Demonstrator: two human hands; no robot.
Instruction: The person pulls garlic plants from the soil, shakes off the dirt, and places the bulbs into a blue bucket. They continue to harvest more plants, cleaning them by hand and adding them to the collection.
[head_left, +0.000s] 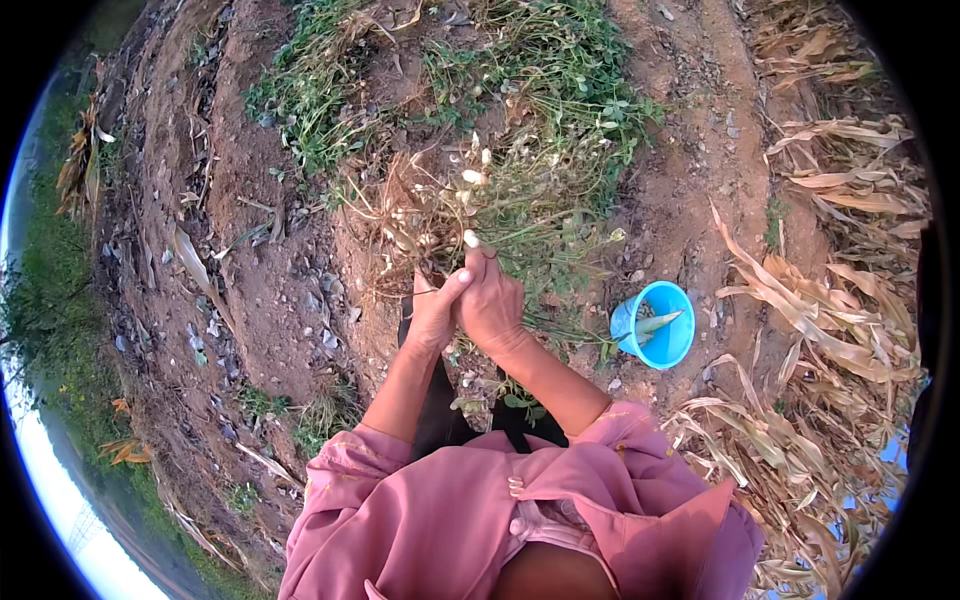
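A bunch of pulled-up peanut plants (420, 217) is held over the ground, its roots and pale pods towards the upper left and its green stems trailing right. My left hand (433, 311) grips the bunch from below, near the roots. Pressed against it, my right hand (491, 300) closes around the bunch where the stems begin. One whitish peanut pod (471, 238) shows just past the right fingertips, and another pod (474, 177) hangs farther out. What lies inside both fists is hidden.
To the right a blue plastic bucket (681, 330) stands tilted on the soil, a pale husk-like piece and small contents inside. Heaped peanut plants (570, 75) lie ahead. Dry corn stalks and leaves (840, 322) cover the right side. Bare soil (262, 300) with leaf litter extends left.
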